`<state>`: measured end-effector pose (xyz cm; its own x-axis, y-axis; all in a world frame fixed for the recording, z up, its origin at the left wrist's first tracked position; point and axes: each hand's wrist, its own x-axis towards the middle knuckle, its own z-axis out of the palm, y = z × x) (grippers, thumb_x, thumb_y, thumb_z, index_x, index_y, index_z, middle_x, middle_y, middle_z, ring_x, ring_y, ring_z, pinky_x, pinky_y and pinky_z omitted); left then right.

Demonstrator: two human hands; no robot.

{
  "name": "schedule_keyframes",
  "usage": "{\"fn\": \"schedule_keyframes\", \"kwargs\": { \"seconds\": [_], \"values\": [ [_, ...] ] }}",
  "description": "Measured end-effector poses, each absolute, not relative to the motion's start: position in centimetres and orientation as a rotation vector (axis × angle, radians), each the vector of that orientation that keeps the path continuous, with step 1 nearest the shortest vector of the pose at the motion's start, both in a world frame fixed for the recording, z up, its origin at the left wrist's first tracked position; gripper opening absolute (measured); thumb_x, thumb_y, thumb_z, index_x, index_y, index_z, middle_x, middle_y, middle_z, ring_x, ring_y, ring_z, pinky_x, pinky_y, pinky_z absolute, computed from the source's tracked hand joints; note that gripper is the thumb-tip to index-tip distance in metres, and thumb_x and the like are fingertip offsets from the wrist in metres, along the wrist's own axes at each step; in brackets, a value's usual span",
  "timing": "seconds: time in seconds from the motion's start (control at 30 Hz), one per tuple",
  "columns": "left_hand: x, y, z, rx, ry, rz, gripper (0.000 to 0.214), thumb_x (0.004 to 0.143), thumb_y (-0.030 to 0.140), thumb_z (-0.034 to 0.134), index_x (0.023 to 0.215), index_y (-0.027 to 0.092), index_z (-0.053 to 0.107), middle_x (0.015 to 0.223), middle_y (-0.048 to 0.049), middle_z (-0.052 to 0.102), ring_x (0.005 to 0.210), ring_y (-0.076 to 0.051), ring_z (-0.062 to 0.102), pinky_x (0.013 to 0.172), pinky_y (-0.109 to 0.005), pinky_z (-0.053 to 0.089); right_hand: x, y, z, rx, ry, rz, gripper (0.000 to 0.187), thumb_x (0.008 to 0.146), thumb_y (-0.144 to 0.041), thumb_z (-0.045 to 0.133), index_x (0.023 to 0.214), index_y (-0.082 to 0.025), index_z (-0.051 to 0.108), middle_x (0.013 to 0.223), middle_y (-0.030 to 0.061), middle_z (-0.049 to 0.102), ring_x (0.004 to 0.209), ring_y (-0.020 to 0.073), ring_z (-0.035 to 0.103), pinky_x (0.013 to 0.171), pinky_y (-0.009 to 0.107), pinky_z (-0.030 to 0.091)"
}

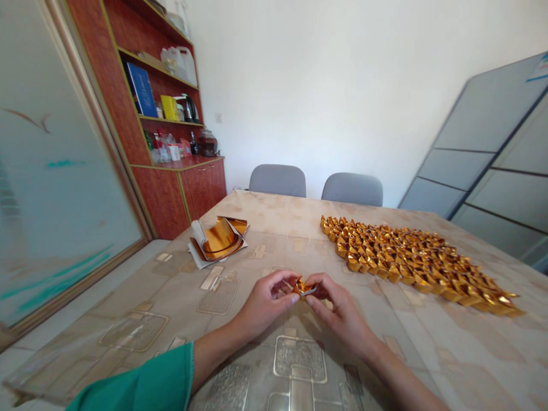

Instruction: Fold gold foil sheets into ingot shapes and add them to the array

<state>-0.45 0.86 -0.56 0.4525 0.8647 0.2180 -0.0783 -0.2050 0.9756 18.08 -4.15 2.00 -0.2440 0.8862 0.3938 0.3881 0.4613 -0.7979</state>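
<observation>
Between my two hands, above the middle of the table, is a small folded gold paper ingot (303, 287) with a shiny outside and a pale edge showing. My left hand (274, 297) pinches its left end with thumb and fingers. On the other end, my right hand (336, 302) grips with its thumb below and fingers behind. Part of the ingot is hidden by the fingertips. Off to the left lies a stack of gold foil paper sheets (220, 238), curled up, with white backing. Many finished-looking gold paper ingots (402, 257) stand in tight rows to the right.
A patterned cover lies over the table (265, 211). Two grey chairs (278, 180) (353, 188) stand at its far side. A red-brown cabinet (180, 188) with shelves is at the left, beside a frosted glass door (55, 160). Grey panels (466, 125) lean at the right.
</observation>
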Motion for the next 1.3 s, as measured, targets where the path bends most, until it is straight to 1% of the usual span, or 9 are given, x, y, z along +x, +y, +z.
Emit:
{"fn": "schedule_keyframes", "kwargs": {
  "seconds": [0.17,0.33,0.47,0.57,0.73,0.9,1.0,1.13,1.3],
  "values": [
    [-0.6,0.8,-0.1,1.593,0.796,1.037,0.042,0.073,0.028,0.070,0.113,0.016,0.064,0.103,-0.0082,0.067,0.085,-0.019,0.060,0.076,-0.030,0.049,17.9,-4.1,2.3,-1.091,-1.835,0.679,0.009,0.093,-0.022,0.054,0.096,-0.023,0.062,0.092,0.0015,0.069,0.084,0.0174,0.063,0.077,0.028,0.049],
    [-1.2,0.8,1.0,1.634,0.913,1.105,0.032,0.077,0.029,0.062,0.106,0.017,0.067,0.100,-0.0069,0.066,0.080,-0.017,0.058,0.071,-0.028,0.046,20.1,-3.6,2.8,-1.161,-1.774,0.528,0.010,0.091,-0.027,0.055,0.097,-0.023,0.062,0.092,0.0032,0.070,0.081,0.0185,0.065,0.074,0.030,0.052],
    [-1.4,0.8,0.9,1.648,0.954,1.081,0.030,0.077,0.028,0.060,0.104,0.017,0.068,0.089,-0.0045,0.065,0.074,-0.016,0.056,0.067,-0.026,0.044,25.6,-3.9,2.8,-1.363,-1.580,0.397,0.036,0.083,-0.037,0.064,0.116,-0.022,0.064,0.103,0.0075,0.073,0.078,0.0209,0.067,0.077,0.036,0.054],
    [-1.2,0.9,0.3,1.640,0.959,1.041,0.029,0.076,0.030,0.060,0.101,0.016,0.068,0.080,-0.0024,0.063,0.069,-0.015,0.054,0.064,-0.026,0.042,30.2,-5.3,2.5,-1.516,-1.379,0.473,0.038,0.076,-0.050,0.068,0.099,-0.020,0.071,0.097,0.0092,0.075,0.079,0.0243,0.069,0.073,0.037,0.056],
    [-0.9,0.8,-0.4,1.620,0.954,0.965,0.030,0.075,0.035,0.061,0.098,0.016,0.069,0.076,-0.0013,0.061,0.065,-0.015,0.053,0.061,-0.025,0.041,35.0,-8.0,1.6,-1.684,-1.198,0.545,0.048,0.071,-0.059,0.068,0.096,-0.019,0.074,0.085,0.0086,0.076,0.072,0.0241,0.068,0.068,0.036,0.056],
    [-1.2,1.0,-0.4,1.639,1.010,0.984,0.029,0.075,0.036,0.062,0.096,0.017,0.069,0.074,-0.0007,0.061,0.066,-0.016,0.054,0.062,-0.025,0.042,41.6,-10.8,0.2,-1.892,-1.204,0.193,0.042,0.063,-0.059,0.068,0.083,-0.022,0.073,0.088,0.0110,0.077,0.080,0.0334,0.070,0.075,0.044,0.053],
    [-1.4,1.1,-0.5,1.655,1.029,0.985,0.029,0.077,0.036,0.062,0.098,0.018,0.070,0.076,-0.0013,0.063,0.067,-0.016,0.055,0.063,-0.025,0.043,47.5,-13.2,0.0,-2.156,-1.087,-0.037,0.036,0.061,-0.056,0.068,0.077,-0.024,0.072,0.077,0.0136,0.075,0.071,0.0379,0.069,0.063,0.047,0.048],
    [-1.5,1.2,-0.6,1.675,1.027,0.978,0.028,0.075,0.037,0.065,0.095,0.018,0.072,0.082,-0.0029,0.066,0.069,-0.017,0.056,0.063,-0.025,0.044,54.1,-15.9,0.6,-2.361,-0.907,-0.193,0.018,0.067,-0.044,0.074,0.062,-0.028,0.067,0.067,0.0163,0.072,0.051,0.0297,0.064,0.050,0.041,0.040],
    [-1.5,1.3,-0.9,1.677,1.053,0.962,0.029,0.077,0.038,0.065,0.097,0.018,0.071,0.080,-0.0027,0.066,0.069,-0.017,0.057,0.062,-0.024,0.044,57.8,-15.8,1.1,-2.320,-0.916,-0.396,0.025,0.064,-0.033,0.078,0.046,-0.025,0.064,0.053,0.0154,0.067,0.036,0.0203,0.053,0.044,0.036,0.033]
  ]
}}
